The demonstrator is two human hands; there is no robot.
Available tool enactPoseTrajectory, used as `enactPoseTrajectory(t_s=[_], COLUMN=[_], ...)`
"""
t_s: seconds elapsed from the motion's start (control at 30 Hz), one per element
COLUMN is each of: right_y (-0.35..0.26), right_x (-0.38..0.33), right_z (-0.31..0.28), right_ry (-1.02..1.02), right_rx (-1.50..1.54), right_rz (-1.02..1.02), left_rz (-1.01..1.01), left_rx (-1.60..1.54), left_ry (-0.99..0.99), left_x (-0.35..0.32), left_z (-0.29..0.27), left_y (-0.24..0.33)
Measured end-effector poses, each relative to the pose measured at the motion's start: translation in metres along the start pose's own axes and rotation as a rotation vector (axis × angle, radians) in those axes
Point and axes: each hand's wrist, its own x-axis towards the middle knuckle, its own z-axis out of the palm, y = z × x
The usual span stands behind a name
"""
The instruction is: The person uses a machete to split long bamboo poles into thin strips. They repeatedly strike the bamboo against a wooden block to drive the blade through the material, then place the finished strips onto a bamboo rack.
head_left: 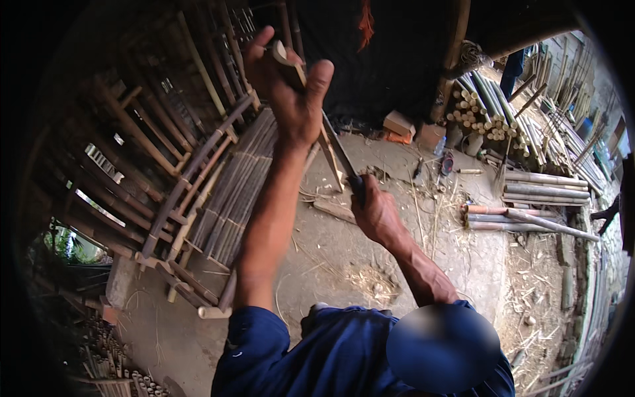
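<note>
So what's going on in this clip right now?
A person in a blue shirt is working a bamboo strip with a long blade. The left hand grips the strip's upper end, raised high; the right hand holds the blade's handle lower down, the blade lying against the strip. Bamboo frames lie on the left, and cut bamboo poles are stacked on the dirt floor to the right.

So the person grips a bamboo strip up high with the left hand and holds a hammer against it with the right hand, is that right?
Not quite. The left hand does grip the bamboo strip up high, but the right hand holds a long-bladed knife, not a hammer, with the blade laid along the strip. The head view shows this.
</note>
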Motion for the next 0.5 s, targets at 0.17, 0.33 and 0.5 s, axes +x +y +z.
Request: enactPoseTrajectory(t_s=[0.17,0.33,0.5], right_y=[-0.078,0.018,-0.005], right_x=[-0.023,-0.033,-0.085], right_z=[-0.042,0.018,0.049], right_ry=[0.318,0.13,0.054], right_rx=[0.226,-0.034,-0.058], right_rz=[-0.167,0.041,0.06], left_rz=[-0.027,0.037,-0.007], left_rx=[0.03,0.095,0.383], left_ry=[-0.054,-0.053,-0.1], left_x=[-0.014,-0.036,-0.091], left_z=[-0.03,0.0,-0.055], left_y=[0.027,0.059,0.076])
